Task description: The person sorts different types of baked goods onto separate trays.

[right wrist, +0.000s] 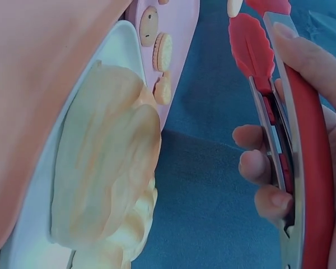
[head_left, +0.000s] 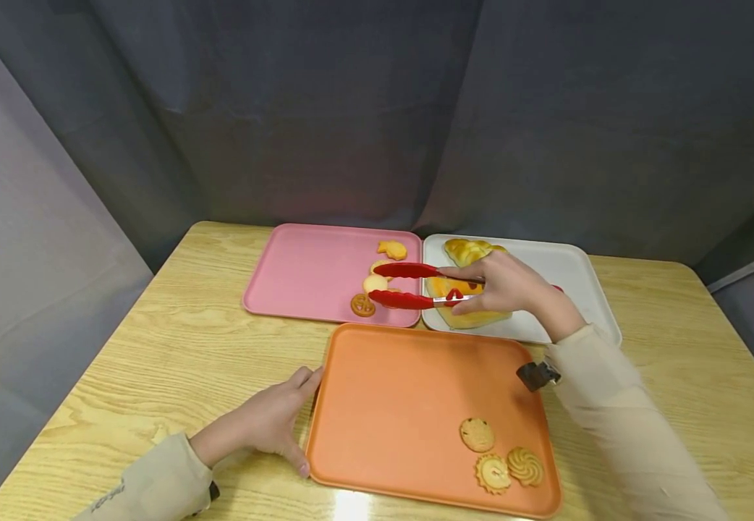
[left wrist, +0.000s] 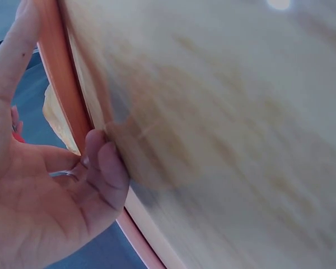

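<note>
My left hand [head_left: 273,416] lies spread at the left edge of the orange tray [head_left: 409,499], fingers and thumb touching its rim; its bent fingertips show in the left wrist view. My right hand [head_left: 514,286] grips red-tipped tongs [head_left: 406,299] above the pink tray's right end and the white tray. The tong tips stand apart, with a pale round cookie [head_left: 375,284] between their ends; whether they touch it I cannot tell. A pretzel-shaped cookie [head_left: 362,305] and a fish-shaped one [head_left: 393,250] lie on the pink tray [head_left: 305,271]. In the right wrist view, fingers wrap the tongs [right wrist: 313,162].
Breads [head_left: 477,318] lie on the white tray [head_left: 572,282], right of the pink one. The orange tray, nearer me, bears a speckled cookie [head_left: 477,435], a scalloped cookie [head_left: 493,473] and a swirled cookie [head_left: 524,466]. Dark curtain [head_left: 299,116] hangs behind the wooden table [head_left: 175,347].
</note>
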Available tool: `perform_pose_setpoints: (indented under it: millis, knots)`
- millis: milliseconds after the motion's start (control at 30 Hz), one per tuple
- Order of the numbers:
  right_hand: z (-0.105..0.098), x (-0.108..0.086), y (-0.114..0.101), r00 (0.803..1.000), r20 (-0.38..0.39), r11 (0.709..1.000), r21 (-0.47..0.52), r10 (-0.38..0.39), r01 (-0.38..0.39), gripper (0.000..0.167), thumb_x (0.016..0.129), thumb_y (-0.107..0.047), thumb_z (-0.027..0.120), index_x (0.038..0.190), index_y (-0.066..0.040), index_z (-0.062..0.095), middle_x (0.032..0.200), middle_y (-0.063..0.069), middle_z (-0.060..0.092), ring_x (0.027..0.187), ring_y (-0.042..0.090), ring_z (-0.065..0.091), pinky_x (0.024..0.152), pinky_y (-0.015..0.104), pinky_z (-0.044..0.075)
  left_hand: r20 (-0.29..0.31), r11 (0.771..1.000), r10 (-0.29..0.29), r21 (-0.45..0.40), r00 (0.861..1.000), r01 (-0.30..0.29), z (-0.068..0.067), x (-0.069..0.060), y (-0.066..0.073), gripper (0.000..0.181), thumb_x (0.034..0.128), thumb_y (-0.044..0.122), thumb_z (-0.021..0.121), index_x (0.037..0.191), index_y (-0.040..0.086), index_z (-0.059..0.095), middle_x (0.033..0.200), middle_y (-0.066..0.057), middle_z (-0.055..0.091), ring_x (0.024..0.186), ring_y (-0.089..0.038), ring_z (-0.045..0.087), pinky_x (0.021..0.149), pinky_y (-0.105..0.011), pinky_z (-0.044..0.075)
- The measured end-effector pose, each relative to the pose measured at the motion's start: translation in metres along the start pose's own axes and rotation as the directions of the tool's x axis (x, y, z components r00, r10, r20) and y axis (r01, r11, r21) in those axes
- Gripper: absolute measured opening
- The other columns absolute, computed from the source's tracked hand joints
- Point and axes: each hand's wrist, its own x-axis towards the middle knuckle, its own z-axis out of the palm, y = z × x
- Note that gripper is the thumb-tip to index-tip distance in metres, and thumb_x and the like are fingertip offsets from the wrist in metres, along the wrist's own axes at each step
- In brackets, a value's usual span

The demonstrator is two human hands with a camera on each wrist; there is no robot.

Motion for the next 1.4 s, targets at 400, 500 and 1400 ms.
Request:
perform_pose_setpoints:
  millis: [400, 500, 1400]
  knots:
    - [-0.001, 0.021, -0.003, 0.999, 0.026, 0.998, -0.055, 0.044, -0.042, 0.059, 0.068, -0.039, 0.078, 0.121, -0.019, 0.061, 0.047, -0.007, 0.03, 0.044, 0.011, 0.023, 0.045, 0.028, 0.026, -0.011, 1.0, -0.003, 0.028, 1.0, 0.004, -0.001, -0.001, 0.005, 0.136, 0.0404, 0.052, 0.084, 0.142, -0.007, 0.015, 0.112, -0.004, 0.04, 0.073, -0.01, 0.043, 0.067, -0.025, 0.044]
    - [-0.002, 0.025, -0.004, 0.998, 0.041, 0.997, -0.058, 0.054, -0.052, 0.059, 0.069, -0.039, 0.078, 0.122, -0.02, 0.06, 0.048, -0.007, 0.028, 0.044, 0.012, 0.022, 0.044, 0.027, 0.025, -0.004, 1.0, -0.006, 0.024, 1.0, 0.006, -0.001, -0.001, 0.006, 0.136, 0.0409, 0.052, 0.084, 0.142, -0.007, 0.015, 0.113, -0.005, 0.04, 0.074, -0.011, 0.044, 0.068, -0.026, 0.044]
    - [0.009, 0.064, -0.011, 0.975, 0.169, 0.987, -0.095, 0.147, -0.132, 0.061, 0.073, -0.042, 0.073, 0.128, -0.022, 0.055, 0.056, -0.002, 0.049, 0.059, 0.017, 0.043, 0.056, 0.028, 0.04, -0.004, 1.0, -0.008, 0.017, 1.0, 0.008, 0.0, -0.001, 0.005, 0.136, 0.0404, 0.051, 0.084, 0.142, -0.007, 0.015, 0.11, -0.003, 0.039, 0.069, -0.01, 0.042, 0.062, -0.022, 0.041]
